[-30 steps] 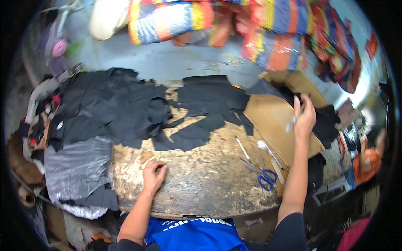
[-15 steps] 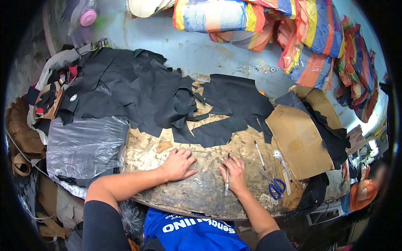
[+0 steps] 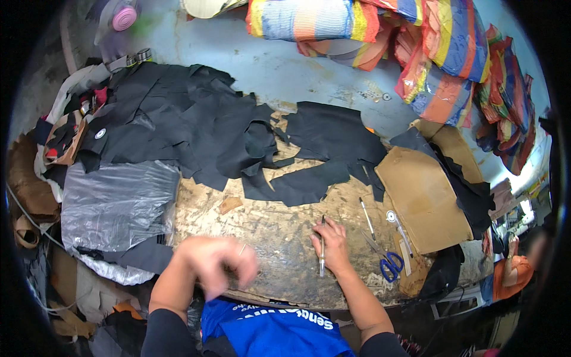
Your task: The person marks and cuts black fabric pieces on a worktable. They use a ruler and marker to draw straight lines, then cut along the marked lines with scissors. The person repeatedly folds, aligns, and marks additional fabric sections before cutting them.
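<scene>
My right hand (image 3: 333,242) rests on the worn wooden tabletop (image 3: 279,238), with a slim pen (image 3: 322,262) held upright in the picture between thumb and fingers. Above the table's near edge is my left hand (image 3: 219,262), smeared by motion, so its fingers do not show clearly. A small tan scrap (image 3: 231,205) lies beyond that hand. To the right of my right hand are a second pen (image 3: 367,217) and scissors (image 3: 390,266) with blue handles. Black leather-like pieces (image 3: 309,178) are spread across the far side of the table.
A pile of black material (image 3: 178,119) covers the far left, beside a plastic-wrapped stack (image 3: 116,205). At right stands an open cardboard box (image 3: 419,202) holding black pieces. Colourful striped bundles (image 3: 315,21) hang along the wall. Another person (image 3: 516,271) in orange sits at far right.
My left hand has lifted off the tabletop and drawn back toward me, to the near edge. The right hand has stayed in place with the pen.
</scene>
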`<state>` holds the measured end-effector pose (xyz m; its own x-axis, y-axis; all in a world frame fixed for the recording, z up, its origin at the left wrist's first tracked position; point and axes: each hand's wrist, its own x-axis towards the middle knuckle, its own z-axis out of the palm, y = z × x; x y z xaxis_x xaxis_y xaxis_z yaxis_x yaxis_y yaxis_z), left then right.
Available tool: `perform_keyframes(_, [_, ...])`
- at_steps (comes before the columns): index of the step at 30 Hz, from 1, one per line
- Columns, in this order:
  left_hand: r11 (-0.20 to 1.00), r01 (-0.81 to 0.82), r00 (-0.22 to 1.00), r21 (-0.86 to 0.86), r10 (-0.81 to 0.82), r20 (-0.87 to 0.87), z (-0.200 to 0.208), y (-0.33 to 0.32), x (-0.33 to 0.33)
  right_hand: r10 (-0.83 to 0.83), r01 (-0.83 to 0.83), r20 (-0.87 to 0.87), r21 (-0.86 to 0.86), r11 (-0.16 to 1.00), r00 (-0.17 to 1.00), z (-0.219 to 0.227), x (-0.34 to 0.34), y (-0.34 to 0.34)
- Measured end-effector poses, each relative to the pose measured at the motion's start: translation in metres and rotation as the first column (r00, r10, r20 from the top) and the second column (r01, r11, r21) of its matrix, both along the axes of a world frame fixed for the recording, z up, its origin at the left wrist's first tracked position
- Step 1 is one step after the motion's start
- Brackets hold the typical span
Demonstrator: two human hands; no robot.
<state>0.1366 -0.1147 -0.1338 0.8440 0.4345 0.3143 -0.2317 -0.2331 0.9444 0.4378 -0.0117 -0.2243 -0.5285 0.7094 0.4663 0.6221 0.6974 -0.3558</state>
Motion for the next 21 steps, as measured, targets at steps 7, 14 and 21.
perform_keyframes(7, [0.427,-0.145,0.919,0.892,-0.276,0.281,0.117,-0.101,0.013,0.015,-0.015,-0.035,-0.009,1.000,0.999,0.000,0.001,-0.001])
perform_keyframes(14, [0.829,0.073,0.990,0.554,0.007,-0.141,0.126,-0.075,0.030,-0.008,0.006,-0.061,-0.029,1.000,0.998,0.004,0.000,-0.002])
perform_keyframes(21, [0.623,-0.258,0.473,0.738,0.748,-0.466,0.015,-0.002,0.024,-0.117,0.116,-0.104,-0.010,0.993,0.988,0.014,-0.013,0.028])
